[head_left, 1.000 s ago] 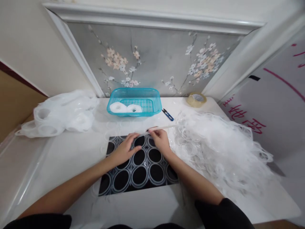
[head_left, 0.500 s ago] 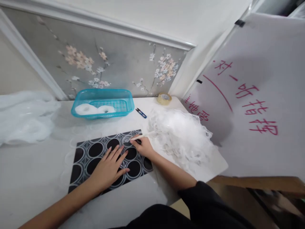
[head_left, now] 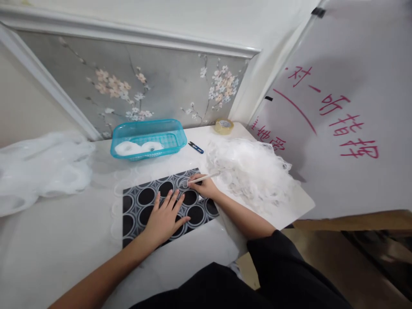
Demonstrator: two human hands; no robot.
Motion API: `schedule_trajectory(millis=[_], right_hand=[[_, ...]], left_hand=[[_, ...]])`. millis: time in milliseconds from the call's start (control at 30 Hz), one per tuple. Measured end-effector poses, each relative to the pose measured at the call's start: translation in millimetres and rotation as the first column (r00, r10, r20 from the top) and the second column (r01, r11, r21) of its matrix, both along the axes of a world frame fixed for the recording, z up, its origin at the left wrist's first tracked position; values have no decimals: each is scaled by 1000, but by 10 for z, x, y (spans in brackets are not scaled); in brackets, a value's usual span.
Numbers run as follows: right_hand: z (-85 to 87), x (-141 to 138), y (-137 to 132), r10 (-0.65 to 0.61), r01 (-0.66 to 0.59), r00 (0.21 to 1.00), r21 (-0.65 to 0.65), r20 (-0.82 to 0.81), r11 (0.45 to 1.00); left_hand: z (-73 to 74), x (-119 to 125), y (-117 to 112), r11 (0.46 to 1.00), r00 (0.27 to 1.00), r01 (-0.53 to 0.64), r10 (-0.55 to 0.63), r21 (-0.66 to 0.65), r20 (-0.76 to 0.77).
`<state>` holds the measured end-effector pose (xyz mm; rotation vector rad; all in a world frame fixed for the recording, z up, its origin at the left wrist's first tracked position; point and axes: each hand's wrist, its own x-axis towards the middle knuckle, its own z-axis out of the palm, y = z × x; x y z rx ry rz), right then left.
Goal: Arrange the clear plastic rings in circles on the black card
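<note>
Left hand [head_left: 165, 219] drew back, flat on mat [head_left: 132, 205]; right hand [head_left: 203, 189] pinches stick [head_left: 206, 177] on table [head_left: 64, 223].

The white plastic heap [head_left: 38, 171] ran off the left edge; the left hand [head_left: 165, 219] covered part of the patterned mat [head_left: 141, 201].

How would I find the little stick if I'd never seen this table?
Look at the black mat with rings in the middle of the white table. The right hand at its far right corner pinches a thin white stick. It is the only straight, stiff thing beside the fluffy white pile.
</note>
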<state>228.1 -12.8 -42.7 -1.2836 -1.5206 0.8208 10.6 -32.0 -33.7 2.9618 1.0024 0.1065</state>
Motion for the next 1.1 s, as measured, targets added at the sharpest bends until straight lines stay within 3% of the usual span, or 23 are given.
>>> schedule_trajectory(millis=[400, 1100], right_hand=[[-98, 20, -31, -5, 7, 998, -34, 66, 999], [-124, -6, -32, 7, -14, 990, 50, 139, 999]], left_hand=[[3, 18, -39, 1000, 1000, 7, -6, 23, -16], [-32, -28, -11, 999, 999, 30, -30, 37, -19]])
